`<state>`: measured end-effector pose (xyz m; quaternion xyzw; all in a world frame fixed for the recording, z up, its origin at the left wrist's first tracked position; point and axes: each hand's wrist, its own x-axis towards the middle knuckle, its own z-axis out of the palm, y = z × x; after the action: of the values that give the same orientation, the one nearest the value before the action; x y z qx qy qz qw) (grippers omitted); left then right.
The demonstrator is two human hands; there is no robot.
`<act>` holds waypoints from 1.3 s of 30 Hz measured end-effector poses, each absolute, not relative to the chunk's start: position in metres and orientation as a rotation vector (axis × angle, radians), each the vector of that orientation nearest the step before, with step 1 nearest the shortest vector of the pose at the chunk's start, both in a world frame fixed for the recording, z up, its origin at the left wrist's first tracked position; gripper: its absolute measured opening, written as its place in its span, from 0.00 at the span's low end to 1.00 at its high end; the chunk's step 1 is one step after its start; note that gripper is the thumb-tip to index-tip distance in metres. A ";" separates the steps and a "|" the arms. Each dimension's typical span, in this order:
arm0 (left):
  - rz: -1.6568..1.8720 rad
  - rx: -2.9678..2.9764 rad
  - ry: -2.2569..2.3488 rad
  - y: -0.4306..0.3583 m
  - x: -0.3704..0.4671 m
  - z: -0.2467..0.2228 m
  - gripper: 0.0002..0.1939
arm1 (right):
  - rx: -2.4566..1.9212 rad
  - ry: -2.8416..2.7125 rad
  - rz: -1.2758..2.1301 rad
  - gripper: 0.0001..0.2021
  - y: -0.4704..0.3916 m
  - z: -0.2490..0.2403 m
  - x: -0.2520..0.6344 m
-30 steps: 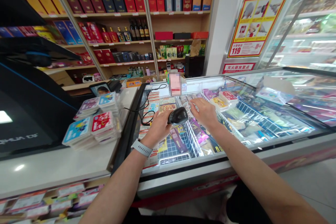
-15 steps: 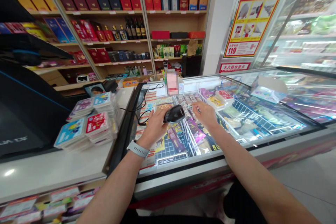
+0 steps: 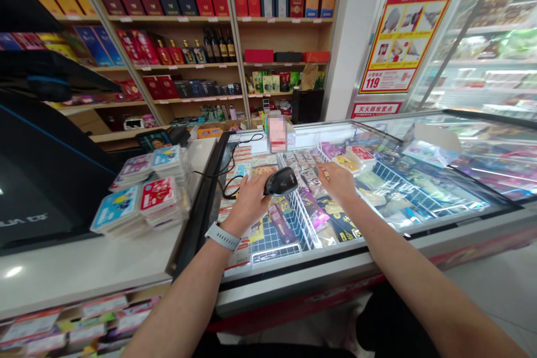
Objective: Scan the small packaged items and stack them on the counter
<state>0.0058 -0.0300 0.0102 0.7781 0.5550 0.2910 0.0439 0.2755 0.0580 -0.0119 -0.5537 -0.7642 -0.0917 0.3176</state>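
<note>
My left hand [image 3: 250, 201], with a grey watch band at the wrist, is wrapped round a black handheld scanner [image 3: 282, 182] above the glass-topped freezer [image 3: 277, 269]. The scanner's head points right, and a black cable [image 3: 229, 182] runs near it across the glass. To the right of the scanner, my right hand [image 3: 339, 182] is closed in a pinch over the freezer. Something small shows at its fingertips, too small to name. Under the glass lie packaged goods in white wire baskets [image 3: 302, 225].
Stacks of flat packs [image 3: 159, 196] stand on the white counter [image 3: 84, 274] at left, beside a dark machine [image 3: 42, 179]. An open carton [image 3: 432, 144] rests on the freezer at right. Shelves [image 3: 180, 19] of boxes and bottles line the back.
My right hand has moved a little to the right, away from the scanner. My left hand still holds the scanner in nearly the same place.
</note>
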 end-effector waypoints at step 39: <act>0.857 2.373 1.717 -0.030 0.007 0.010 0.30 | -2.076 -2.013 -0.557 0.16 0.060 -0.014 0.324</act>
<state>0.0070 -0.0295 0.0095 0.7768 0.5621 0.2805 0.0446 0.3239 0.0600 -0.0140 -0.7016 -0.6802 -0.1882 0.0981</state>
